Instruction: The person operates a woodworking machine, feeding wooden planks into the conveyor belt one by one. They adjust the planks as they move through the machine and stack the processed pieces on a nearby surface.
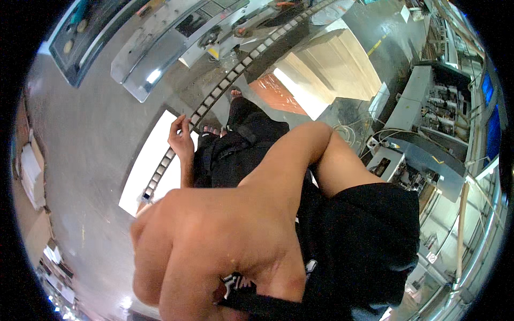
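Left hand [181,138]: fingers partly curled near the dark strip [230,75] of pale square segments crossing a smooth white panel [143,167]; hold cannot be determined. Right hand [214,241]: bent close to the camera; grip indeterminable. Black garment [358,241]: small white emblem [310,266], illegible.

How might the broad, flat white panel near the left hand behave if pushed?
The white panel looks fairly stiff, as its visible outer edge runs nearly straight. Its flat shape makes rolling unlikely. Its smooth-looking face may be slippery.
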Demonstrator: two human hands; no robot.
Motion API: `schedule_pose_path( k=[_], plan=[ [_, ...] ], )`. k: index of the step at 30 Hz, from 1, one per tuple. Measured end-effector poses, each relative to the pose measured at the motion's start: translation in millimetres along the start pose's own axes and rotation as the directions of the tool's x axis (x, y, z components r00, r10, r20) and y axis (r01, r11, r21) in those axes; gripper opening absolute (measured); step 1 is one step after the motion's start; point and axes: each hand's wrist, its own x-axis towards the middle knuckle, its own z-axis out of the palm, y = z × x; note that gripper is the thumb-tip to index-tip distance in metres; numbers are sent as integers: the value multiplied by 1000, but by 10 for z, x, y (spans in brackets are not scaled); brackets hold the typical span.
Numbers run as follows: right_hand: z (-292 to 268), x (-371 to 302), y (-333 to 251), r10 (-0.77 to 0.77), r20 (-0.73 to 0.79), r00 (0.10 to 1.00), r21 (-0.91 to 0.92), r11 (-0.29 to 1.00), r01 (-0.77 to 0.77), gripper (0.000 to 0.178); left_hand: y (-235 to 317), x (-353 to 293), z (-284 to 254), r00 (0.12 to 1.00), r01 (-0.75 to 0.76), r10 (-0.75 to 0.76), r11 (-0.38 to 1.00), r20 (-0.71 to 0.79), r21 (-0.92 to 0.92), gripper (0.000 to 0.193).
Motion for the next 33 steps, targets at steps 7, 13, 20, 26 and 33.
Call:
schedule_pose_path(
  k=[7,13,20,26,33],
  plan=[
    [-252,-92,-331,-53,85,995,-145,987,65,37,300,263,161,980,-194,196,977,-12,92,17],
    [-897,-308,-1221,-67,141,988,-682,717,146,48,663,462,489,991,-131,122,955,50,265,19],
    [-2022,-1194,-1604,341,37,939,-303,900,-314,58,864,634,976,873,-479,364,762,325,435,12],
    [-3012,-3266,-1387,9,-905,426,-370,-511,-776,70,1237,691,1250,842,-510,311,726,441,461,12],
    [-3224,-4492,-1396,-6,-994,108,-69,-734,-676,77,1173,928,1657,734,-631,342,663,587,403,13]
  ],
)
